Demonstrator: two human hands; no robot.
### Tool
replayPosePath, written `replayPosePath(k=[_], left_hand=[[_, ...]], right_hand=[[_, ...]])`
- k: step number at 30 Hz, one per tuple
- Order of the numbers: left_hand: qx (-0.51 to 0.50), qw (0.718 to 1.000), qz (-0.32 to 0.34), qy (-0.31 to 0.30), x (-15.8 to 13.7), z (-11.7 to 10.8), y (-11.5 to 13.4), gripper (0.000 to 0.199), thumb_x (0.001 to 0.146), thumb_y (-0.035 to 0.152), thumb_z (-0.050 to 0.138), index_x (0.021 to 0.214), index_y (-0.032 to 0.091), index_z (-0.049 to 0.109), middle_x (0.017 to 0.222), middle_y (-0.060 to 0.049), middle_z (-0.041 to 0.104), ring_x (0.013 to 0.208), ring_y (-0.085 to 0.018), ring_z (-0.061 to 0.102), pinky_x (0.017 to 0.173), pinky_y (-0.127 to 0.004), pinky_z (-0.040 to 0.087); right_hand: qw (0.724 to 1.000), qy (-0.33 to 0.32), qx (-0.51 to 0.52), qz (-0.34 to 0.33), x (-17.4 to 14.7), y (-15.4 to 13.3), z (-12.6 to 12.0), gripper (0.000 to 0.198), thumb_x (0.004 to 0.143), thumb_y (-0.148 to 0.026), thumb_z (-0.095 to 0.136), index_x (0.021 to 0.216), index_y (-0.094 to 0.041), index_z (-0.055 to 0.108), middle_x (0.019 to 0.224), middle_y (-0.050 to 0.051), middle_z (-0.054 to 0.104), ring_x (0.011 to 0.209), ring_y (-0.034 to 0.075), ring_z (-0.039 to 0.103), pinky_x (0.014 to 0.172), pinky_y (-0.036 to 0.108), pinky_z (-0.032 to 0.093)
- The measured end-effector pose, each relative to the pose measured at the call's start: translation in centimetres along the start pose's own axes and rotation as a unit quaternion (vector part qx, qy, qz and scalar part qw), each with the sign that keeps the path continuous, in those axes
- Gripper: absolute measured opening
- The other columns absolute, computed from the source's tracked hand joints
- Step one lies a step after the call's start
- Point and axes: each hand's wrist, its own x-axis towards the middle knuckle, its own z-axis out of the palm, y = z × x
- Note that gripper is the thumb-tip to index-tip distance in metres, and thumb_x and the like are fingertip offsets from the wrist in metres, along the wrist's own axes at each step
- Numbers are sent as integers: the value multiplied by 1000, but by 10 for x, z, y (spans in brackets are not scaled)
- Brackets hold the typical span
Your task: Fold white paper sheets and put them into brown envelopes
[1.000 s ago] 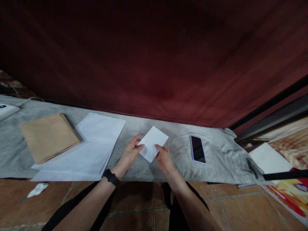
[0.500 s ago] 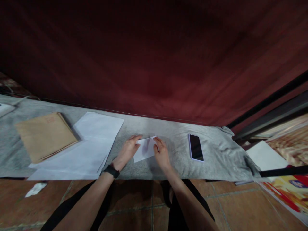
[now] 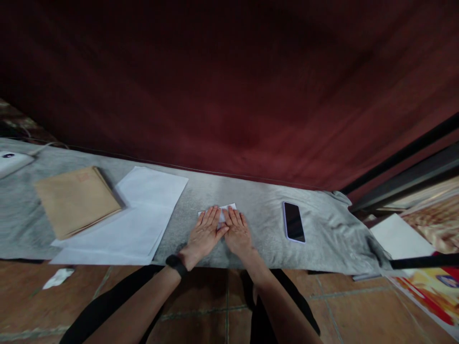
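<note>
A small piece of white paper (image 3: 229,207) lies on the grey cloth, mostly covered by my two hands. My left hand (image 3: 204,233) lies flat over its left part, fingers stretched out and thumb pointing right. Over the right part rests my right hand (image 3: 237,233), also flat with its fingers extended. The two hands sit side by side, the left thumb touching or nearly touching the right hand. Only the paper's far edge and a bit between the hands show.
Large white sheets (image 3: 158,191) lie to the left, partly under brown paper envelopes (image 3: 77,200). A phone (image 3: 294,222) in a light purple case rests on the grey cloth (image 3: 258,196) at right. A white device (image 3: 14,162) with a cable stands far left. Behind hangs a dark red curtain (image 3: 229,95).
My hands have moved from the paper's left and right edges onto its top and flattened there, closer together. The paper is now mostly hidden. The view has shifted slightly.
</note>
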Motion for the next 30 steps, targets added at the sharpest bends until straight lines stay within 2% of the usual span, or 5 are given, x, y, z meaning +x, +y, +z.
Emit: replayPosePath(k=[9, 13, 21, 24, 30], left_hand=[[60, 996, -63, 1, -21, -24, -25, 68, 101, 51, 37, 150, 5, 46, 159, -19, 41, 151, -31, 33, 125, -50, 22], [51, 985, -154, 51, -23, -54, -65, 63, 98, 45, 46, 148, 9, 48, 159, -19, 42, 152, -34, 31, 124, -53, 23], [48, 855, -484, 180, -66, -138, -203, 78, 90, 45, 61, 145, -5, 39, 155, -40, 30, 142, -54, 34, 106, -66, 39], [9, 843, -519, 141, -86, -142, -220, 75, 81, 51, 70, 130, -3, 51, 135, -37, 54, 125, -54, 53, 95, -60, 48], [-35, 813, -545, 200, -97, -131, -227, 84, 68, 58, 79, 129, 9, 47, 134, -22, 56, 129, -52, 46, 102, -65, 40]], right_hand=[[997, 56, -37, 40, -3, 29, 3, 53, 106, -33, 39, 154, -10, 41, 158, 15, 45, 144, 31, 41, 119, 48, 27], [996, 58, -24, 61, 0, 30, -2, 50, 103, -36, 47, 147, -12, 50, 149, 16, 54, 135, 31, 47, 111, 46, 35], [988, 8, -9, 153, 4, 25, -18, 45, 93, -43, 64, 133, -22, 61, 128, 14, 62, 113, 31, 56, 90, 40, 41], [986, -9, 10, 164, 8, 24, -22, 44, 92, -40, 65, 132, -22, 61, 124, 14, 64, 113, 32, 57, 89, 40, 41], [978, -19, 46, 202, 16, 20, -25, 41, 88, -34, 69, 125, -19, 63, 119, 14, 67, 113, 32, 60, 89, 39, 42]])
